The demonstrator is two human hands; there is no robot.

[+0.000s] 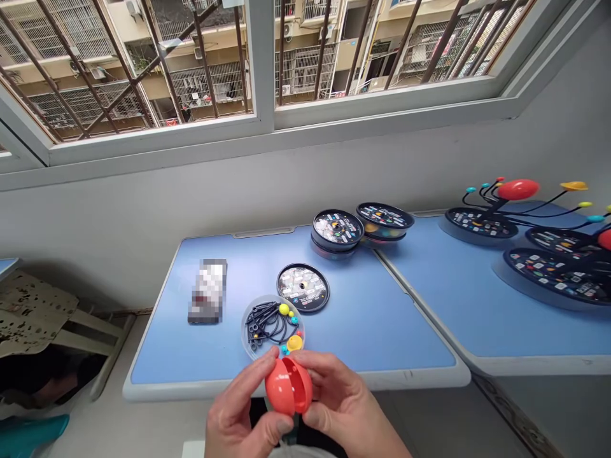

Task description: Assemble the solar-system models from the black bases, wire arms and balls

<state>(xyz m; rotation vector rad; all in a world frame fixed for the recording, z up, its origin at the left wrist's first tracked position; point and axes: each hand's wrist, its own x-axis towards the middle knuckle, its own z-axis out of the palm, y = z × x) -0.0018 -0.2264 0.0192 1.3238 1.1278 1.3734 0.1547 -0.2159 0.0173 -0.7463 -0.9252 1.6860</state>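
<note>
A hollow red plastic ball [280, 389] in two halves sits between my hands in front of the table's near edge. The halves gape apart on the upper right side and meet lower down. My left hand [243, 407] grips the left half with thumb and fingers, while my right hand [341, 397] pinches the other half. Just beyond them stands a clear round tub [244, 327] holding black curved rods and small yellow, blue and orange balls. Part of its near rim is hidden by my fingers. Behind the tub lies a round black disc [305, 287] with a printed face.
Two round containers with printed black lids [338, 229] [386, 215] stand at the table's back edge. A blurred-out flat object [209, 291] lies at left. Assembled planet models with red balls [518, 189] occupy the adjoining blue table [443, 305]. A barred window is above.
</note>
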